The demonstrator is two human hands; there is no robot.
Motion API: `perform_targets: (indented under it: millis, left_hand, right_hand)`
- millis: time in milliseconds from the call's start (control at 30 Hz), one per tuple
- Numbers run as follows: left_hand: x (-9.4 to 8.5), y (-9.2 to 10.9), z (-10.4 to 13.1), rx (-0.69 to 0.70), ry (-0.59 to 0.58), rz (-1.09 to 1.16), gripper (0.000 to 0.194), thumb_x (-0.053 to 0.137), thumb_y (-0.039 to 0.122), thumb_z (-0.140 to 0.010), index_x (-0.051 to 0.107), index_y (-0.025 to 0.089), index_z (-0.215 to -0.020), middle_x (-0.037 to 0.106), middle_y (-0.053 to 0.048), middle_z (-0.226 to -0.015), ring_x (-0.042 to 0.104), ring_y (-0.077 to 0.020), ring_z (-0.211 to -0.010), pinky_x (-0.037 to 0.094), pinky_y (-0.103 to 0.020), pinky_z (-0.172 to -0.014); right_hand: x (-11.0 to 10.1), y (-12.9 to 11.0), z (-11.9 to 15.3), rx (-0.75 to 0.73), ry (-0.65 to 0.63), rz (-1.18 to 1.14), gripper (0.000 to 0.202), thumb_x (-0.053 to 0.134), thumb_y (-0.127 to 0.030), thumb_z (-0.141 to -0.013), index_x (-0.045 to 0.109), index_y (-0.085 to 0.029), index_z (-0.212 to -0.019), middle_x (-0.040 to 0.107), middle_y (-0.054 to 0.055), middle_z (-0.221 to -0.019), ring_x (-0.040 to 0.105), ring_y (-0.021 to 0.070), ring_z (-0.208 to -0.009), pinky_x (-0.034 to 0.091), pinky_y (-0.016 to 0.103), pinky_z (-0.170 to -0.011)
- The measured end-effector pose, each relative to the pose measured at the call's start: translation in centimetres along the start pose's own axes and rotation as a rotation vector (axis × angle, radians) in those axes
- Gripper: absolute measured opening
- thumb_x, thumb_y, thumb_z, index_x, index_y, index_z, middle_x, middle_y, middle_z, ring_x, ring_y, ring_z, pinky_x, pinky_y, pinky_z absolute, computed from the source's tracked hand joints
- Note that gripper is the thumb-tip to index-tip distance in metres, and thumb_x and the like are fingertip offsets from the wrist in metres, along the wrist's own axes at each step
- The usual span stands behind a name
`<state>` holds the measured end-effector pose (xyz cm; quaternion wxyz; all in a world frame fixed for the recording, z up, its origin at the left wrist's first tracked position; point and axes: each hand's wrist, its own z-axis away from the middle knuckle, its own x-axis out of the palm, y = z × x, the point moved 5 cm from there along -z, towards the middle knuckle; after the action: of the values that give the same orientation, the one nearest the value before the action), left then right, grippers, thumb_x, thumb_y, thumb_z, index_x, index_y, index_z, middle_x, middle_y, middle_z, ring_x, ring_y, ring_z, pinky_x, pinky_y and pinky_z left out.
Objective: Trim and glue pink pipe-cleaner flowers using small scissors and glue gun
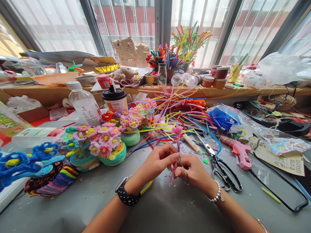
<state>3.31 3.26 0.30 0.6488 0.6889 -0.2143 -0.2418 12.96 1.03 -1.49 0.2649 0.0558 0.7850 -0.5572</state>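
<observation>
My left hand (pixel 163 159) has its fingers closed in a pinch on a pink pipe cleaner (pixel 177 130), its fluffy looped end standing up and its stem hanging below the hands. Against it, my right hand (pixel 193 168) is closed on small metal scissors (pixel 187 179); a finger loop shows at its palm, and the blades are partly hidden by the fingers. The hands meet over the grey table (pixel 155 210). Just beyond them lie a glue stick (pixel 191 143) and large black-handled scissors (pixel 216 161). Pink fluff and glitter are scattered beneath.
Pipe cleaner flower pots (pixel 111 155) line the left, with a lidded cup (pixel 115 100) and plastic bottle (pixel 84 105) behind. A bundle of pipe cleaners (pixel 179 106) lies ahead. At right are a pink glue gun (pixel 239 152) with its cord and a blue packet (pixel 223 118).
</observation>
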Motion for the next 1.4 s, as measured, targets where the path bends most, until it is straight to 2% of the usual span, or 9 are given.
perform_targets:
  millis: [333, 500, 667, 833, 1067, 1200, 1400]
  left_hand:
    - [-0.3, 0.1, -0.1, 0.007, 0.034, -0.008, 0.020, 0.052, 0.031, -0.075, 0.046, 0.015, -0.064, 0.044, 0.004, -0.058, 0.043, -0.0074, -0.053, 0.035, -0.020, -0.049]
    - [0.0, 0.1, 0.0, 0.004, 0.014, -0.006, 0.019, 0.053, 0.030, -0.074, 0.047, 0.015, -0.064, 0.045, 0.004, -0.059, 0.043, -0.0072, -0.053, 0.035, -0.020, -0.050]
    - [0.3, -0.1, 0.0, -0.028, -0.037, 0.027, 0.020, 0.053, 0.031, -0.074, 0.048, 0.015, -0.064, 0.046, 0.004, -0.056, 0.043, -0.0074, -0.052, 0.033, -0.020, -0.049]
    - [0.2, -0.2, 0.0, -0.028, -0.033, 0.027, 0.021, 0.053, 0.033, -0.074, 0.048, 0.015, -0.064, 0.045, 0.004, -0.056, 0.043, -0.0071, -0.052, 0.033, -0.019, -0.049]
    - [0.0, -0.2, -0.2, -0.013, -0.007, 0.019, 0.024, 0.053, 0.035, -0.074, 0.046, 0.015, -0.062, 0.043, 0.004, -0.057, 0.042, -0.0070, -0.051, 0.033, -0.020, -0.048]
    - [0.0, -0.2, -0.2, -0.005, -0.012, 0.011, 0.022, 0.053, 0.033, -0.074, 0.046, 0.015, -0.062, 0.043, 0.004, -0.058, 0.042, -0.0068, -0.051, 0.033, -0.019, -0.048]
    - [0.2, -0.1, -0.1, -0.029, -0.051, 0.008, 0.022, 0.053, 0.033, -0.074, 0.047, 0.015, -0.062, 0.045, 0.003, -0.056, 0.043, -0.0075, -0.052, 0.033, -0.020, -0.048]
  right_hand:
    - [0.0, 0.5, 0.1, 0.088, 0.046, -0.004, 0.065, 0.037, -0.070, -0.068, 0.054, -0.014, -0.038, 0.050, 0.001, -0.043, 0.045, 0.0095, -0.044, 0.034, 0.022, -0.049]
    - [0.0, 0.4, 0.2, 0.060, -0.021, -0.082, 0.069, 0.034, -0.076, -0.063, 0.056, -0.012, -0.046, 0.047, 0.000, -0.045, 0.042, 0.0090, -0.046, 0.032, 0.021, -0.046]
    - [0.2, 0.9, 0.5, 0.144, -0.168, -0.252, 0.066, 0.036, -0.074, -0.064, 0.057, -0.012, -0.054, 0.040, -0.005, -0.039, 0.036, 0.0056, -0.034, 0.028, 0.018, -0.038]
    - [0.0, 1.1, 0.5, 0.164, -0.140, -0.262, 0.063, 0.041, -0.072, -0.063, 0.053, -0.012, -0.046, 0.041, -0.003, -0.039, 0.038, 0.0055, -0.035, 0.027, 0.018, -0.037]
    - [0.2, 1.3, 0.4, 0.215, -0.092, -0.205, 0.064, 0.041, -0.071, -0.064, 0.048, -0.014, -0.036, 0.033, -0.004, -0.031, 0.032, 0.0044, -0.030, 0.022, 0.018, -0.033]
    - [0.5, 1.3, 0.4, 0.230, -0.143, -0.260, 0.066, 0.039, -0.074, -0.062, 0.049, -0.014, -0.038, 0.032, -0.005, -0.030, 0.031, 0.0043, -0.029, 0.021, 0.018, -0.033]
    - [0.4, 0.9, 0.4, 0.163, -0.232, -0.299, 0.069, 0.035, -0.077, -0.060, 0.055, -0.012, -0.047, 0.039, -0.004, -0.037, 0.036, 0.0056, -0.035, 0.028, 0.018, -0.038]
